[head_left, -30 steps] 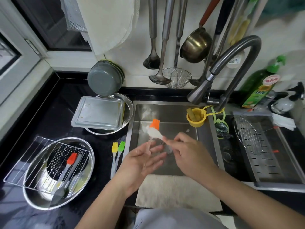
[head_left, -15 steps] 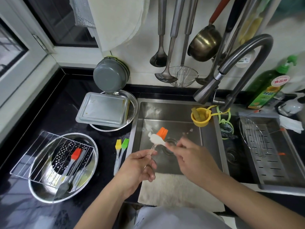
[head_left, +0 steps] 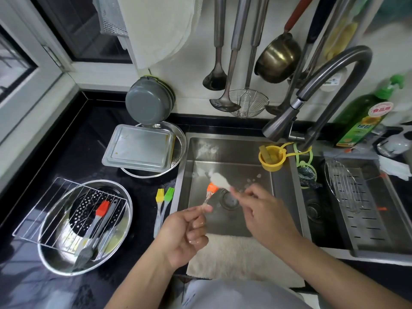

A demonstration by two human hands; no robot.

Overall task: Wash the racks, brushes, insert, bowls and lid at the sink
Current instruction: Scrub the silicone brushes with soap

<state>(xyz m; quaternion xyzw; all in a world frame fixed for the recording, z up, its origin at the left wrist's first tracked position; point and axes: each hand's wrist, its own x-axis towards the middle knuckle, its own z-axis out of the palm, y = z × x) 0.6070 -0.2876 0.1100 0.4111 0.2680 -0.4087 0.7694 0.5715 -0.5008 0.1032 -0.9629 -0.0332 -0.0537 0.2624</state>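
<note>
Orange-headed brush [head_left: 211, 188] sits over the sink [head_left: 231, 152] basin, at 11 o'clock of the drain. Left hand [head_left: 186, 233] pinches its clear handle tip; right hand [head_left: 260, 210] pinches a soapy white scrubber [head_left: 219, 180] against the bristles. Likely light, wet, slippery — soft silicone head, so grip belongs on the stiff handle.

We see a curved grey faucet [head_left: 347, 70] arching over the basin, its spout aimed down-left. On the wall behind hang two ladles [head_left: 217, 52], a wire skimmer [head_left: 248, 102] and a brass pot [head_left: 277, 58] with a red handle. A green soap bottle [head_left: 362, 118] stands at the right, near the faucet base. A yellow cup [head_left: 272, 158] hangs by the faucet base, with a dark scourer [head_left: 307, 175] in a green holder just beside it. A white towel [head_left: 240, 257] lies over the counter's front edge. A white cloth [head_left: 160, 25] hangs beside the window [head_left: 24, 70].
</note>
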